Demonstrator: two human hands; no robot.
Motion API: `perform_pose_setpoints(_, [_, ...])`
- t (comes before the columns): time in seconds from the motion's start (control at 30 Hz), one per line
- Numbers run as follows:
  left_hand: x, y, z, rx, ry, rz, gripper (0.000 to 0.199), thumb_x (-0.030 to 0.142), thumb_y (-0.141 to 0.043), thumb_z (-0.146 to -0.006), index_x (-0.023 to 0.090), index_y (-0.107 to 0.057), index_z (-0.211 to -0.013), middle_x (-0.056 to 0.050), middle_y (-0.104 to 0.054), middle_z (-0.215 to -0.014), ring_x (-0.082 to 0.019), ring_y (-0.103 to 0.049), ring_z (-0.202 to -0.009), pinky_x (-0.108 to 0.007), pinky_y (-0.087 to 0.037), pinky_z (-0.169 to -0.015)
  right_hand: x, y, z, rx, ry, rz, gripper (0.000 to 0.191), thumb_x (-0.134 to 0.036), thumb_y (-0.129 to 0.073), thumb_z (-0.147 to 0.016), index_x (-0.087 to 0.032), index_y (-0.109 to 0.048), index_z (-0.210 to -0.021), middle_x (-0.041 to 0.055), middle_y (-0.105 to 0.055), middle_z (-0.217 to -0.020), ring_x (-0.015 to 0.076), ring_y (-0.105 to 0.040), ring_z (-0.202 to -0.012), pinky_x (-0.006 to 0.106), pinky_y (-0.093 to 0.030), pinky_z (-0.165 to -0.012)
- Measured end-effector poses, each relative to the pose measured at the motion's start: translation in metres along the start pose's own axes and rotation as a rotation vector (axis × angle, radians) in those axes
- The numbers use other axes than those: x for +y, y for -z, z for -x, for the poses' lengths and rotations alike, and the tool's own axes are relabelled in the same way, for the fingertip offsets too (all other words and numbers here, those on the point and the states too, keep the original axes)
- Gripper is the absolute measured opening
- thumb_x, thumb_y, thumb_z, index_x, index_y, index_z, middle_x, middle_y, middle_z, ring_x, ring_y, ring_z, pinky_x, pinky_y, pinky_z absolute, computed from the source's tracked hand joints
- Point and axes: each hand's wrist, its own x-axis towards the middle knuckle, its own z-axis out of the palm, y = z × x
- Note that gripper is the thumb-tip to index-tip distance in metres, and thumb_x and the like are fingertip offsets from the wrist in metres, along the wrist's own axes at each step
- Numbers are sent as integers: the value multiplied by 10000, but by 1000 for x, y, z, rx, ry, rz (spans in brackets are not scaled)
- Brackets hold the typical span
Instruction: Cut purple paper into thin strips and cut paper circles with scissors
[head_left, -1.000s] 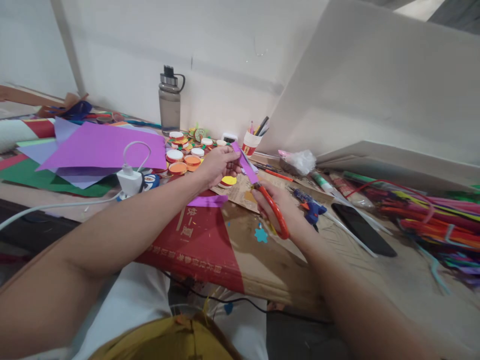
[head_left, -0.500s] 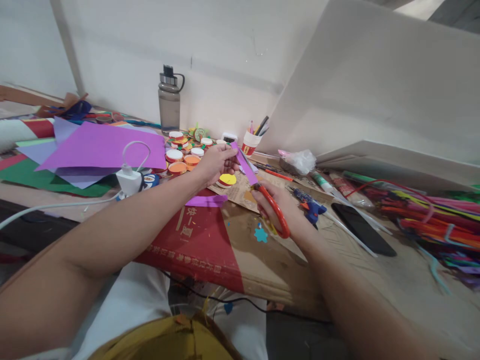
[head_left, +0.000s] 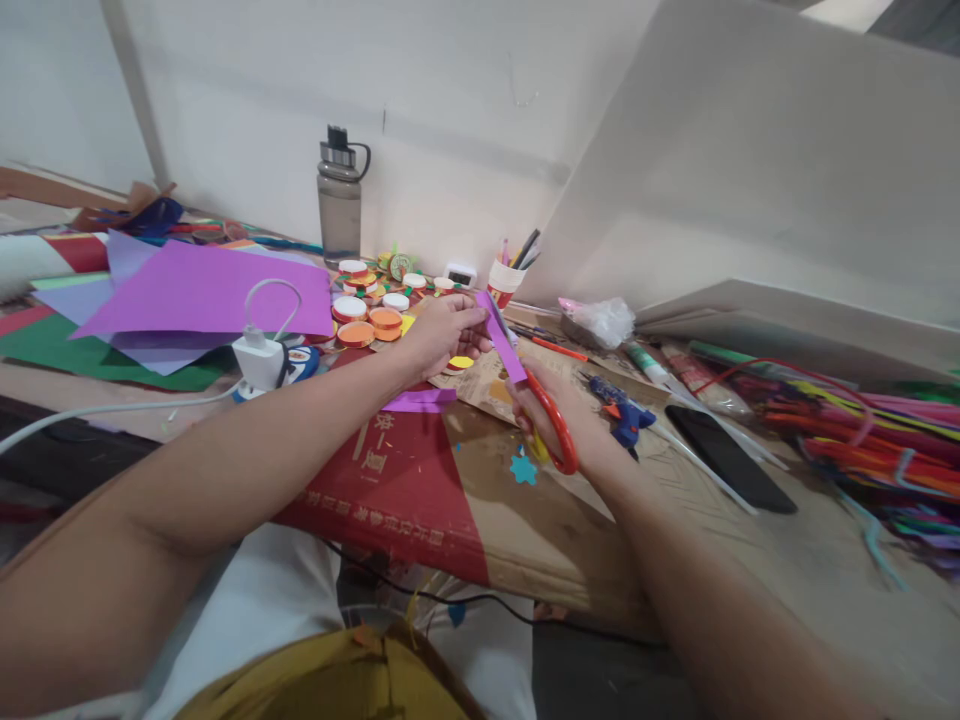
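In the head view, the left hand [head_left: 450,325] pinches the far end of a narrow bright-purple paper strip [head_left: 504,345], thumb and forefinger together on it. The right hand [head_left: 574,400] is wrapped around the red plastic handle of a pair of scissors [head_left: 555,415], whose blades run lengthwise along the strip — whether they stand parted or closed is too small to tell. The strip is held up between the two hands, above the cardboard sheet printed red and brown [head_left: 405,470].

For a clean cut, I judge that the left fingers want a light, steady tension, set well aside from the blade tips, since those point towards that hand. Long, even strokes should leave a straighter edge than short snips, and turning the paper would be safer than twisting the wrist.

Below the left forearm lies another purple paper piece [head_left: 424,401] — apart from the blades. A small teal star-shaped cutout [head_left: 523,470] lies just below the right hand, and a blue glue gun [head_left: 626,420] lies to its right.
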Motion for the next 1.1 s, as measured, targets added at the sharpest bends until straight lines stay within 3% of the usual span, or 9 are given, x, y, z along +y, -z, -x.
perform_pose_setpoints(0.5, [2,-2,2,-15,14,20,207,106,-587,-886,149,-493,-707,10,-584,-539,-83,-587,-433,-159,-411,-424,-13,3,1,6,-10,63,292,-528,-490,-902,-241,-541,-898,-12,-531,-613,166,-504,-510,290,-406,-490])
perform_pose_setpoints(0.7, [5,-2,4,-16,31,-4,211,93,-550,-899,141,-510,-697,-17,-601,-537,-85,-571,-416,-168,-425,-434,-11,2,3,27,-23,87,196,-432,-500,-894,-243,-518,-846,-20,-530,-589,155,-493,-494,274,-395,-477])
perform_pose_setpoints(0.83, [4,0,2,-16,12,-4,212,181,-559,-923,139,-539,-717,-16,-589,-533,-93,-572,-419,-180,-447,-442,-12,1,3,25,-18,100,138,-342,-486,-874,-244,-461,-780,-26,-526,-583,144,-480,-490,267,-385,-478])
perform_pose_setpoints(1.1, [0,3,-2,-18,1,8,218,177,-642,-876,157,-501,-711,19,-570,-531,-88,-588,-427,-160,-439,-423,-11,2,2,-7,-3,100,108,-346,-506,-858,-240,-503,-834,-16,-547,-614,162,-519,-539,284,-417,-514])
